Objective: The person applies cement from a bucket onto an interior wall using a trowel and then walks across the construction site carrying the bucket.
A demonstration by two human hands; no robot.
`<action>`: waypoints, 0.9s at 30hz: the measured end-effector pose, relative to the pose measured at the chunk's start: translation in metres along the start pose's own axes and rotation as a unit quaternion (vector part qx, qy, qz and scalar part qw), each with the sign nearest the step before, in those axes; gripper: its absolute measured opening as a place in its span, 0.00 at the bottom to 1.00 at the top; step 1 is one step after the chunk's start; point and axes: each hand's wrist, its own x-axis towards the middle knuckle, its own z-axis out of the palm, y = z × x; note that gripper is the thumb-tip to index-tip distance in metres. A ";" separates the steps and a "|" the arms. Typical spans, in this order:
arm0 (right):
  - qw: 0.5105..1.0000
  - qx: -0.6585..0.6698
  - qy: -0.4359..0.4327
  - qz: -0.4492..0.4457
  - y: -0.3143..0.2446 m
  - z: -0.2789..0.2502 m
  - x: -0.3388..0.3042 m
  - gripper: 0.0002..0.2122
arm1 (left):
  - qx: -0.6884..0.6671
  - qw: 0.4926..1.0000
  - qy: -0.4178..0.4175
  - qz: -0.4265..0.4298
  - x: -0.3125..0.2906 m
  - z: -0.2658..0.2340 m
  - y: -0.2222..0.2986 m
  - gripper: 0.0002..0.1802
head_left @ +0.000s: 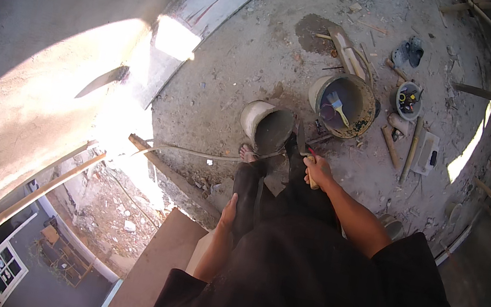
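Right hand (318, 170) grips trowel (304, 147) | beside grey bucket (258, 119) | left hand (229, 210) on knee

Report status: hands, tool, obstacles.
Right hand gripping trowel by small bucket. Left hand resting on left thigh. Big bucket with brush just beyond.

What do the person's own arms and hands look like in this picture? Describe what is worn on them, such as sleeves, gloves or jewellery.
Both forearms are bare, entering from the lower edge. The left hand and right hand wear no gloves. No watch, ring or bracelet can be seen. Short dark sleeves cover the upper arms, ending near the elbows, part of a loose dark top.
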 end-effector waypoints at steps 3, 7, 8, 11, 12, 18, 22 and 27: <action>0.986 -0.115 0.092 -0.083 0.002 -0.019 -0.007 0.16 | -0.013 0.991 -0.131 0.012 0.025 -0.025 0.002 0.38; 0.962 -0.126 0.210 -0.123 0.040 -0.041 -0.013 0.17 | 0.118 0.973 -0.197 0.022 0.041 -0.041 0.033 0.38; 0.961 -0.101 0.230 -0.113 0.053 -0.044 -0.019 0.17 | 0.149 0.967 -0.206 0.025 0.044 -0.044 0.042 0.38; 0.928 -0.212 0.267 -0.152 0.134 -0.048 -0.043 0.17 | 0.242 0.940 -0.235 0.060 0.051 -0.044 0.070 0.37; 0.899 -0.290 0.287 -0.162 0.181 -0.048 -0.054 0.17 | 0.279 0.923 -0.257 0.072 0.053 -0.034 0.079 0.37; 0.906 -0.216 0.356 -0.074 0.342 0.055 -0.109 0.16 | 0.421 0.858 -0.280 0.087 0.061 -0.041 0.105 0.36; 0.925 -0.152 0.345 -0.042 0.384 0.115 -0.131 0.14 | 0.490 0.818 -0.287 0.095 0.058 -0.048 0.117 0.35; 0.926 0.252 0.271 0.077 0.477 0.128 -0.122 0.18 | 0.553 0.745 -0.356 0.112 0.045 -0.020 0.107 0.34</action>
